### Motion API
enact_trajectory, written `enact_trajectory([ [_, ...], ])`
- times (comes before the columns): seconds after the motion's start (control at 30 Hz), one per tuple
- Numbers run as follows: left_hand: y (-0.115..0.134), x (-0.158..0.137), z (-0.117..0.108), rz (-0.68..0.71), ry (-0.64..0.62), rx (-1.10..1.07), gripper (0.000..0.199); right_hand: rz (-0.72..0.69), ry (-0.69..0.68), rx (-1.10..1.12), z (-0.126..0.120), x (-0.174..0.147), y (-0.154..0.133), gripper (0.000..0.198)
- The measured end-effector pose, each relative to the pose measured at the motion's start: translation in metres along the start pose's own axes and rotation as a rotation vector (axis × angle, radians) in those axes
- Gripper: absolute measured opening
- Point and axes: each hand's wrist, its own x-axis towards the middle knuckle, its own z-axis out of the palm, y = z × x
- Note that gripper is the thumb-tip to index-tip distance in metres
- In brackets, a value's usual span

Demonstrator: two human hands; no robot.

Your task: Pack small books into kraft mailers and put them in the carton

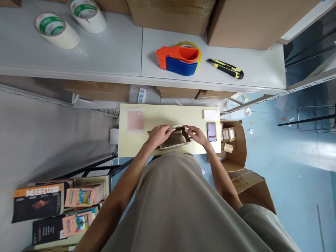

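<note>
A small brown cardboard box [173,140] stands at the near edge of the pale yellow table [162,117], its open top facing me. My left hand [158,135] grips the box's far left rim, thumb along the edge. At the far right corner, my right hand [197,135] pinches the rim between thumb and fingers. The inside is shadowed, and I cannot make out any contents. Left of the box lies a flat pink item in a clear sleeve [135,120]. A phone with a lit screen [212,132] lies right of my right hand, below a small white box [210,114].
On the grey shelf [110,52] beyond are an orange-and-blue tape dispenser [181,60], a yellow-black utility knife [227,68] and tape rolls [56,29]. Large cartons [173,15] stand behind. An open carton [237,143] holds small boxes at right; books [39,202] are stacked lower left.
</note>
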Motion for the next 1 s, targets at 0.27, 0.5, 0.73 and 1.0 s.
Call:
enact_trajectory([
  [0.27,0.006,0.008,-0.009,0.032,0.009,0.03,0.045,-0.117,0.028,-0.12,-0.002,-0.003,-0.001,0.067],
  [0.5,0.01,0.016,-0.009,0.023,0.065,0.003,0.047,-0.201,0.056,-0.048,-0.001,-0.011,-0.002,0.052],
  [0.73,0.006,0.016,-0.003,0.106,0.043,-0.128,0.045,-0.156,0.017,0.049,0.0,-0.002,0.017,0.059],
  [1.0,-0.001,-0.009,-0.008,0.131,0.022,-0.171,0.058,-0.149,0.056,0.06,0.006,-0.002,0.037,0.057],
])
